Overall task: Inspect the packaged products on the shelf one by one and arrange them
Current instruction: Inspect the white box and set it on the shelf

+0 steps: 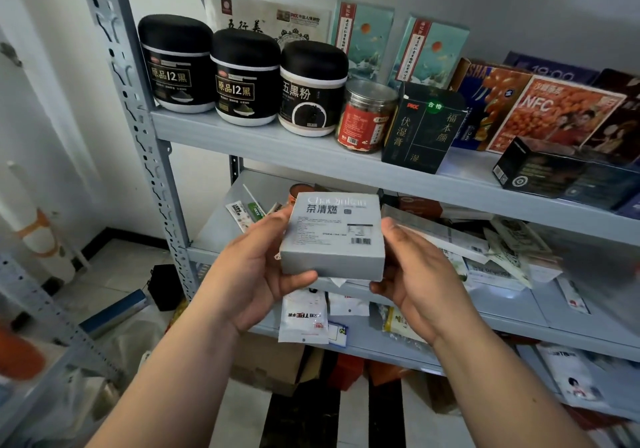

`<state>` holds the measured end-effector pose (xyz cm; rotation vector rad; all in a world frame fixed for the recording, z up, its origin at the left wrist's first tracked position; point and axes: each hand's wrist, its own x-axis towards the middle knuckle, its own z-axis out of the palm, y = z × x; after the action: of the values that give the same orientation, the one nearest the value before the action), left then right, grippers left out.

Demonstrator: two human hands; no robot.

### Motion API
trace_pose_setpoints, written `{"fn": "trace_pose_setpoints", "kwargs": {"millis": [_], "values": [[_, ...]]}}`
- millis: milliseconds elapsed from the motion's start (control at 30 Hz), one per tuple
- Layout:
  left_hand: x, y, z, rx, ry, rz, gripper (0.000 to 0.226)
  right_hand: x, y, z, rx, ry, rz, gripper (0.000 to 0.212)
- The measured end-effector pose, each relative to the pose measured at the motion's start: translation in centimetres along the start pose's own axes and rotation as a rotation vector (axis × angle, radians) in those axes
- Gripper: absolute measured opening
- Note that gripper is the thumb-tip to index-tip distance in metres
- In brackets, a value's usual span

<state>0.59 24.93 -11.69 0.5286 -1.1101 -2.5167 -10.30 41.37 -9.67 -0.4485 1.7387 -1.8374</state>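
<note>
Gripping grey box (334, 236) — both hands (258, 271) curled round it.

Grey printed box (334, 236), barcode face up, tilted, before the shelf (311, 157).

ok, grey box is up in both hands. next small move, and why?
Likely lift the grey box to the upper shelf, its bare patch between the dark green box and black box: left hand and right hand grip it, barcode side showing.
</note>
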Motion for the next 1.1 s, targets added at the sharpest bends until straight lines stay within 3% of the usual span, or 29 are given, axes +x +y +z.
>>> {"fn": "trace_pose_setpoints", "kwargs": {"millis": [200, 400, 500, 600, 800, 900, 1100], "values": [[0.9, -1.5, -0.1, -0.026, 0.058, -0.036, 0.025, 0.0, 0.2, 0.5, 0.119, -0.072, -0.133, 0.041], [1.2, -2.3, 0.2, -0.001, -0.015, -0.104, 0.037, 0.2, 0.2, 0.6, 0.042, -0.115, -0.219, 0.025], [1.1, -2.3, 0.3, -0.037, -0.008, -0.096, 0.037, 0.4, 0.1, 0.3, 0.024, -0.118, -0.224, 0.028], [1.1, -2.2, 0.3, -0.056, 0.018, -0.064, 0.037, 0.6, 0.2, 0.0, 0.005, -0.136, -0.229, 0.047], [1.0, -1.6, 0.2, -0.035, 0.027, 0.048, 0.043, 1.1, 0.3, -0.6, -0.049, -0.049, -0.237, 0.042], [1.2, -1.3, 0.2, -0.022, 0.021, 0.071, 0.041, 1.3, 0.3, -1.1, -0.086, -0.039, -0.256, 0.028], [1.6, -1.4, 0.1, 0.018, -0.04, 0.215, 0.046, 1.7, 0.8, -1.6, -0.114, -0.047, -0.287, 0.047]]}}
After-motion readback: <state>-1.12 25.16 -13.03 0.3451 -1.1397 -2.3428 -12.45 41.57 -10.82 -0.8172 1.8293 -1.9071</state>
